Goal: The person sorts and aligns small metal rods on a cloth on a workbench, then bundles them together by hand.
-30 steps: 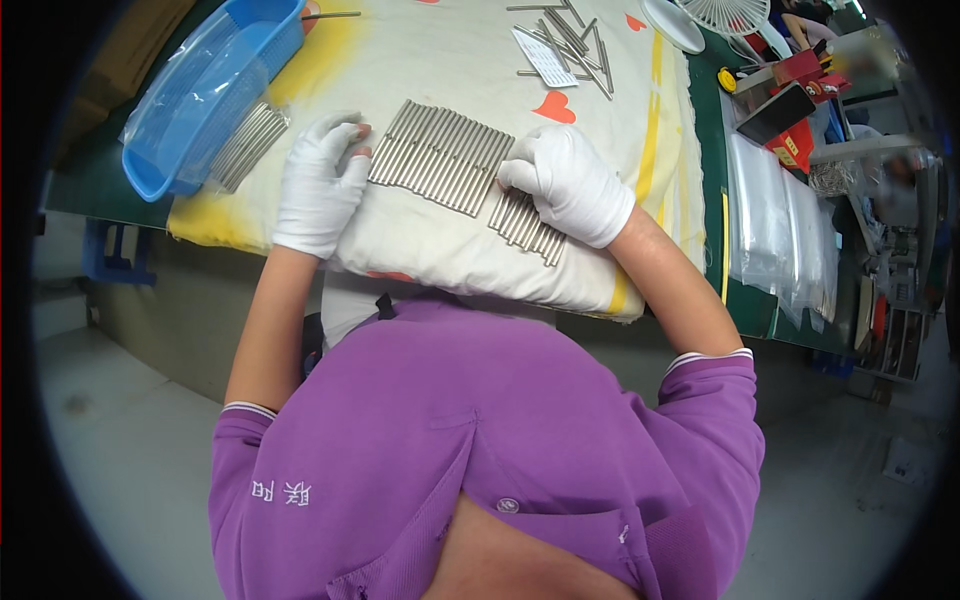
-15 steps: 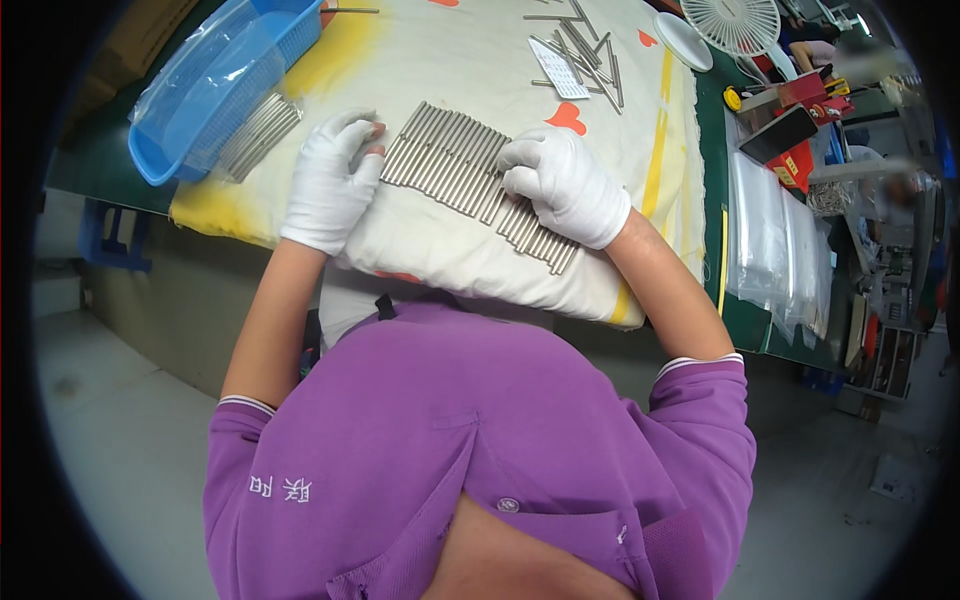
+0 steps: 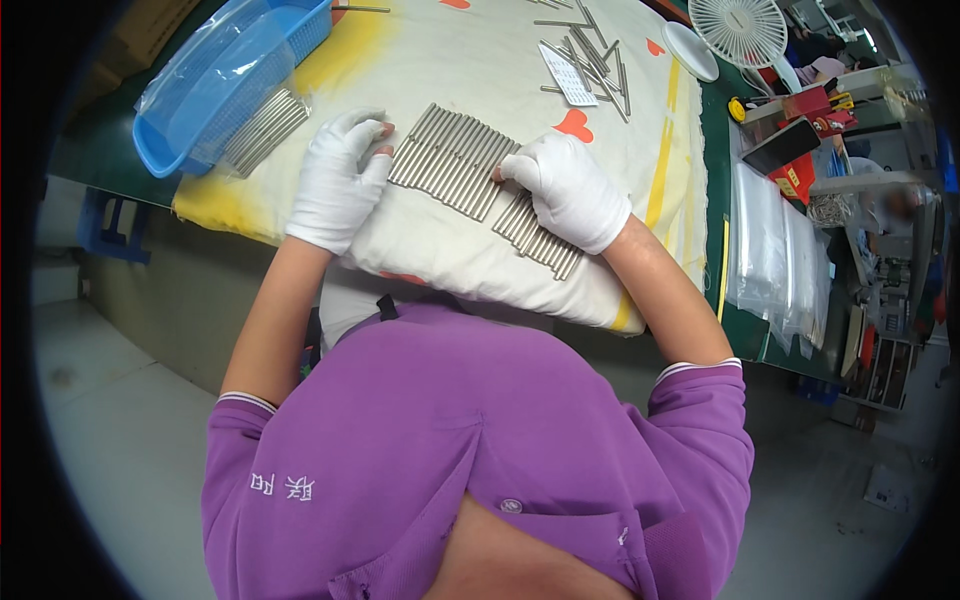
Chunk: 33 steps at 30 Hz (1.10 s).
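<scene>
A row of slim silver metal rods (image 3: 452,160) lies side by side on the padded cloth in front of me. A second, smaller group of rods (image 3: 535,238) lies to its right, partly under my right hand. My right hand (image 3: 570,190), in a white glove with bared fingertips, is closed in a pinch at the row's right edge. Whether a rod is between those fingertips is hidden. At the row's left end rests my left hand (image 3: 342,180), gloved the same way. Its thumb and forefinger are apart, with nothing visible between them.
A blue plastic basket (image 3: 165,150) with clear film stands at the left, beside more rods (image 3: 268,132) lined up. Loose rods (image 3: 600,65) and a printed paper slip (image 3: 568,75) lie at the back. Clear plastic bags (image 3: 770,240) and a white fan (image 3: 738,30) are at the right.
A rod between the two groups has shifted right to join the smaller group, leaving a wider gap. My right fingertips have moved slightly; my left hand stays by the row's left end.
</scene>
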Tool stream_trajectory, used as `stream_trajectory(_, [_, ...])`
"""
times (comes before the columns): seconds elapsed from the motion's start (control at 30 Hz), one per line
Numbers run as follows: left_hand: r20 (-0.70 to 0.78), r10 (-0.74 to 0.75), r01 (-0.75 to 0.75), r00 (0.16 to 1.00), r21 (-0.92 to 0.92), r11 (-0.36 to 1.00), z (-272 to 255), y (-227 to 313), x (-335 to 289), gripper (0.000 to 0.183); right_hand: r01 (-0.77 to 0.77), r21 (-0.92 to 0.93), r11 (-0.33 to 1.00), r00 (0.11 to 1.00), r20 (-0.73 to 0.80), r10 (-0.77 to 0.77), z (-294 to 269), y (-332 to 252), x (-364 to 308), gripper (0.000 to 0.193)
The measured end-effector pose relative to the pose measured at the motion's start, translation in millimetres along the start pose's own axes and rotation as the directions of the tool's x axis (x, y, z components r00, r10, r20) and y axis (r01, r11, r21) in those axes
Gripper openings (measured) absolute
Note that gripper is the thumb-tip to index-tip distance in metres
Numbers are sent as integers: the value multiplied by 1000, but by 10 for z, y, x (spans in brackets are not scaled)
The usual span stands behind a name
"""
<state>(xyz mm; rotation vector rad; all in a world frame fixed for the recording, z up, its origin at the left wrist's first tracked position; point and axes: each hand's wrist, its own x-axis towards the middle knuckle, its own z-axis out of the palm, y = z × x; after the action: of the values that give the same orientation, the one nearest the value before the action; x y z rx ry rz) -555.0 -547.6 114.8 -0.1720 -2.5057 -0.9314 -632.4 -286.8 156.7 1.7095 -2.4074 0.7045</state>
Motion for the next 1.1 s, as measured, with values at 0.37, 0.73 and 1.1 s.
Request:
stream_trajectory(0.37, [-16, 17, -17, 1000, -10, 1000, -8, 24, 11, 22, 194, -48, 980, 979, 67, -191, -42, 29, 195, 7])
stream_trajectory(0.73, [-13, 23, -23, 1000, 4, 1000, -17, 23, 5, 22, 6, -13, 1000, 1000, 24, -6, 52, -10, 202, 18])
stream_trajectory(1.1, [-17, 37, -36, 999, 20, 999, -24, 28, 13, 23, 221, -24, 975, 975, 33, -220, 22, 35, 366, 8])
